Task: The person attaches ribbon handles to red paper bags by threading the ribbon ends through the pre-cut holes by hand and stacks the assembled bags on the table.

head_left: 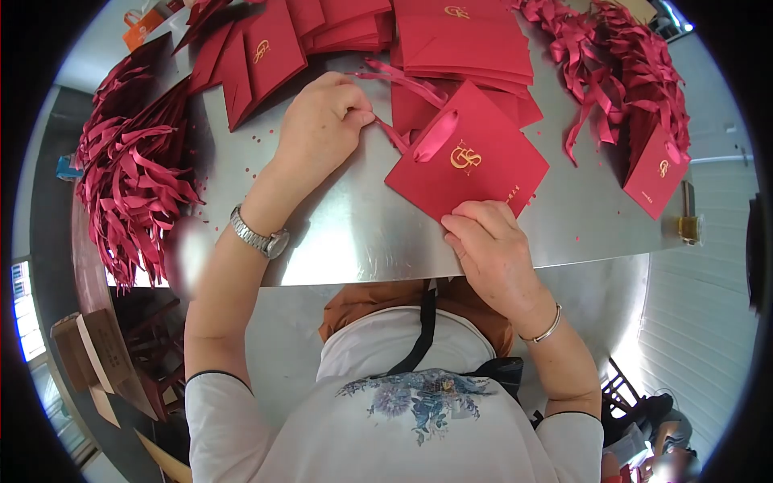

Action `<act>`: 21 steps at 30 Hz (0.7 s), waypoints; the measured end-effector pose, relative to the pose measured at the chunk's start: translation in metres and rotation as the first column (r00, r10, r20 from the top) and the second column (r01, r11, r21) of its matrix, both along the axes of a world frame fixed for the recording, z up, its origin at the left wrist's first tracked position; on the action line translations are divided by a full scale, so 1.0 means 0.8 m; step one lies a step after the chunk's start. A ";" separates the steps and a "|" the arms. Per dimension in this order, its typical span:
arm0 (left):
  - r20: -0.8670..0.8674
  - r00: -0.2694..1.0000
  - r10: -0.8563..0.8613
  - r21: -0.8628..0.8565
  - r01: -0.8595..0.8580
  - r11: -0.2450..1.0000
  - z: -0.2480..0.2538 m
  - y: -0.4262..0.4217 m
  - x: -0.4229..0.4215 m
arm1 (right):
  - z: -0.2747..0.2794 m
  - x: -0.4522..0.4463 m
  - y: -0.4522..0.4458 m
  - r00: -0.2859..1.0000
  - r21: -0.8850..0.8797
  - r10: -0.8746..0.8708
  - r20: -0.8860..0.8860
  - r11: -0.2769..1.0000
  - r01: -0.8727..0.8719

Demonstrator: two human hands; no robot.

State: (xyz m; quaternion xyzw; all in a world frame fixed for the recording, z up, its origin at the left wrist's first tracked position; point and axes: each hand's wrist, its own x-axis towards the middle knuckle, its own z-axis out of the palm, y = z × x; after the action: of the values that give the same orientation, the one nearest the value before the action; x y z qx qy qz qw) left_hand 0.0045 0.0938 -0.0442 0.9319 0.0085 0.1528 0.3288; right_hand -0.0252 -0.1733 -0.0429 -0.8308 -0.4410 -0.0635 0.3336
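A red paper gift bag (503,165) with a gold emblem lies tilted on the metal table in front of me. My right hand (487,233) grips its lower edge, thumb on one side and fingers over the other. A pink-red ribbon (392,135) runs from the bag's top edge to my left hand (334,117), which pinches it between thumb and fingertips. The ribbon also loops across the bag's front. Another ribbon end lies just above, by the flat bags. My left wrist wears a watch, my right a bangle.
Flat red bags (467,44) are stacked behind, with more standing bags (262,52) at the back left. Ribboned bags pile up at the left (133,173) and right (644,88). Small red paper dots lie scattered on the metal table (346,233). Cardboard (105,354) stands at lower left.
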 end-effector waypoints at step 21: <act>-0.143 0.990 -0.004 0.014 0.006 1.000 0.023 -0.067 -0.070 | -0.016 -0.003 -0.009 0.991 0.086 0.009 0.135 0.996 -0.021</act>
State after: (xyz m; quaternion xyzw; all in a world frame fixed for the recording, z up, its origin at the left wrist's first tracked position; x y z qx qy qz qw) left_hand -0.0514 0.0405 -0.0259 0.9429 0.0284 0.0846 0.3208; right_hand -0.0277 -0.1801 -0.0560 -0.8059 -0.4656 -0.1361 0.3394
